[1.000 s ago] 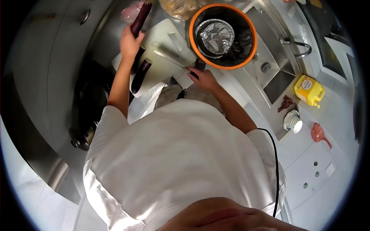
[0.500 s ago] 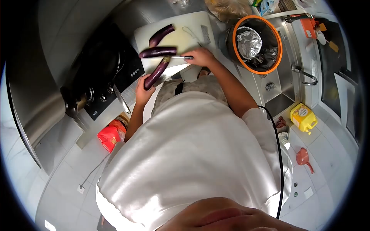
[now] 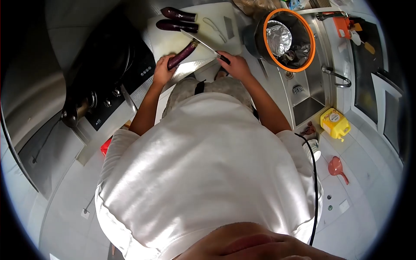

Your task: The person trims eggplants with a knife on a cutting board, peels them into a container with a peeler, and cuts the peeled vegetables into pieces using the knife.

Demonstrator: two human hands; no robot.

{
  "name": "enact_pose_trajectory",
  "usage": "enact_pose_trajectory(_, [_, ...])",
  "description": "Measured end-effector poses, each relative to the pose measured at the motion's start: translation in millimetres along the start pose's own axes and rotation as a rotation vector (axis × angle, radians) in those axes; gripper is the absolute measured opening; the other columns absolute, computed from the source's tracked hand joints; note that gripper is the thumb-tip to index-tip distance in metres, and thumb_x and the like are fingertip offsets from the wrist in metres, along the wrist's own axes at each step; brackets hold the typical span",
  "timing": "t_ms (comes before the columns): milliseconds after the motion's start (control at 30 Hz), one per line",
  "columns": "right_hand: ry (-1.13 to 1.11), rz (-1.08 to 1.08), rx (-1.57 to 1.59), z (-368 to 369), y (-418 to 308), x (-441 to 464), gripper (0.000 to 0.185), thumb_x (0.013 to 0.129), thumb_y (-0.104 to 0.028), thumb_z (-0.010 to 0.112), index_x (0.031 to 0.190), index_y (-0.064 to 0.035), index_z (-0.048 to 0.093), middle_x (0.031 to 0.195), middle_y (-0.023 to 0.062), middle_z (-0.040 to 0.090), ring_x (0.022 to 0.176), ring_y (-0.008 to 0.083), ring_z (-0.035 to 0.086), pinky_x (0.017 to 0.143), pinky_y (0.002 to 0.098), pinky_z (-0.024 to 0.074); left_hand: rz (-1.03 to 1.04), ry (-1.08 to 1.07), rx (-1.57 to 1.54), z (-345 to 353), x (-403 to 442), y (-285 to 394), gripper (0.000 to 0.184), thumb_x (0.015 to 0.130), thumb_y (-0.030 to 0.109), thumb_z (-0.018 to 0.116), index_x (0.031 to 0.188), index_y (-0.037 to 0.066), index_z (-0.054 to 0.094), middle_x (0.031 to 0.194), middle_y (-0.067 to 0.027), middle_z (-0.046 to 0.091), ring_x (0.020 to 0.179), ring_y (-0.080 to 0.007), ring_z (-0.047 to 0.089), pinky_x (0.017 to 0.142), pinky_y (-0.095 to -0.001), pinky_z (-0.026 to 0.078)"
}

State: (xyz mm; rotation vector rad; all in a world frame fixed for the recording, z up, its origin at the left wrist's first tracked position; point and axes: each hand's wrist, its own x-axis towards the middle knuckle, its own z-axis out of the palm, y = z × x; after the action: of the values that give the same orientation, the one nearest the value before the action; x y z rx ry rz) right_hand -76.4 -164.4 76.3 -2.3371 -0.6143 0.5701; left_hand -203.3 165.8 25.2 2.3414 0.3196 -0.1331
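Observation:
My left hand (image 3: 163,71) is closed around the lower end of a dark purple eggplant (image 3: 183,55), whose stem end points up and right over the cutting board. In my right hand (image 3: 237,66) is the black handle of a knife (image 3: 203,43). Its blade slants up and left across the eggplant's stem end; whether it touches, I cannot tell. Two more eggplants, an upper one (image 3: 178,14) and a lower one (image 3: 177,25), lie side by side at the back of the white cutting board (image 3: 167,42). A thin looped tool (image 3: 213,27) rests right of them.
Right of the board stands a bin with an orange rim (image 3: 313,43), holding a foil bowl (image 3: 278,38). Beyond it are a steel sink (image 3: 308,108) and a faucet (image 3: 337,77). A black stove (image 3: 108,91) is at left. A yellow jug (image 3: 335,123) stands on the floor.
The held eggplant and my left hand have moved up and right, over the board. The knife has swung from level to slanted. The uppermost eggplant now lies level beside the other.

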Motion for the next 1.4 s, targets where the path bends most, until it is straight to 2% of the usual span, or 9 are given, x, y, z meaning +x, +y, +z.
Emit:
enact_pose_trajectory(233, [0.162,-0.04,-0.216,35.1,-29.9,-26.1,0.034,0.101,-0.041,0.064,0.131,-0.0255,0.068,0.068,0.0129,0.068,0.065,0.0368,0.068,0.065,0.0457,0.0546,0.022,0.044,0.019,16.6,-4.6,-4.3,0.047,0.084,0.02,0.086,0.124,0.01,0.063,0.117,-0.016,0.066,0.111,-0.038,0.063,0.099,-0.0433,0.051])
enact_pose_trajectory(300, [0.033,0.09,-0.113,40.6,-32.4,-25.7,0.04,0.1,-0.04,0.065,0.139,-0.0347,0.063,0.093,0.0155,0.071,0.082,0.0395,0.067,0.073,0.0498,0.0565,0.021,0.041,0.028,17.1,-4.8,-4.3,0.047,0.084,0.021,0.086,0.124,0.01,0.063,0.117,-0.0164,0.065,0.111,-0.0384,0.063,0.099,-0.0437,0.05])
enact_pose_trajectory(433, [0.08,0.062,-0.119,41.9,-30.0,-32.4,0.039,0.1,-0.04,0.064,0.139,-0.0343,0.063,0.089,0.0159,0.069,0.079,0.0395,0.067,0.072,0.0486,0.0569,-0.007,0.037,0.047,17.5,-5.4,-2.4,0.047,0.084,0.021,0.086,0.123,0.01,0.063,0.119,-0.0172,0.065,0.112,-0.0398,0.062,0.099,-0.0448,0.05])
enact_pose_trajectory(500, [0.111,-0.004,-0.237,39.6,-22.3,-36.4,0.037,0.102,-0.044,0.061,0.136,-0.0286,0.063,0.069,0.0129,0.069,0.068,0.0391,0.068,0.078,0.0525,0.0497,-0.009,0.034,0.05,15.9,-5.6,-0.3,0.047,0.084,0.02,0.085,0.124,0.01,0.062,0.119,-0.0173,0.065,0.112,-0.0404,0.062,0.099,-0.0452,0.05])
enact_pose_trajectory(733, [0.104,-0.026,-0.185,42.9,0.8,-36.8,0.035,0.104,-0.044,0.058,0.134,-0.0291,0.061,0.069,0.0126,0.068,0.062,0.0377,0.065,0.078,0.052,0.0465,-0.008,0.033,0.082,16.4,-6.3,4.1,0.047,0.083,0.02,0.085,0.123,0.011,0.062,0.116,-0.0166,0.063,0.112,-0.0416,0.059,0.099,-0.047,0.049])
enact_pose_trajectory(933, [0.065,0.003,-0.371,55.0,-4.7,-28.6,0.029,0.105,-0.04,0.057,0.128,-0.0228,0.061,0.073,0.0175,0.069,0.065,0.0425,0.066,0.068,0.0554,0.0513,-0.057,0.017,0.087,16.7,-5.5,4.1,0.048,0.083,0.018,0.083,0.126,0.014,0.062,0.119,-0.0153,0.061,0.115,-0.0411,0.054,0.102,-0.048,0.046])
enact_pose_trajectory(1100, [-0.007,0.032,-0.145,52.6,-24.6,-18.3,0.029,0.104,-0.034,0.061,0.124,-0.0139,0.06,0.075,0.0199,0.069,0.071,0.0443,0.068,0.064,0.056,0.0523,-0.074,0.032,0.111,16.7,-1.3,-2.1,0.048,0.082,0.018,0.084,0.125,0.014,0.062,0.118,-0.0151,0.061,0.114,-0.041,0.055,0.102,-0.0484,0.046])
enact_pose_trajectory(1200, [-0.072,0.109,-0.11,47.1,-33.1,-11.0,0.027,0.106,-0.038,0.058,0.125,-0.0194,0.062,0.087,0.0196,0.072,0.08,0.0411,0.07,0.068,0.0521,0.0524,-0.076,0.036,0.128,18.4,1.9,-5.3,0.048,0.082,0.02,0.084,0.124,0.015,0.062,0.118,-0.0154,0.061,0.112,-0.0416,0.055,0.101,-0.0487,0.046])
enact_pose_trajectory(1400, [-0.13,0.148,-0.137,50.1,-23.9,-2.1,0.029,0.107,-0.041,0.055,0.123,-0.0176,0.06,0.091,0.0159,0.074,0.081,0.0424,0.07,0.07,0.0542,0.0528,-0.143,0.069,0.231,22.5,1.5,0.3,0.048,0.084,0.027,0.085,0.125,0.015,0.062,0.12,-0.0176,0.063,0.11,-0.0443,0.059,0.098,-0.0499,0.049])
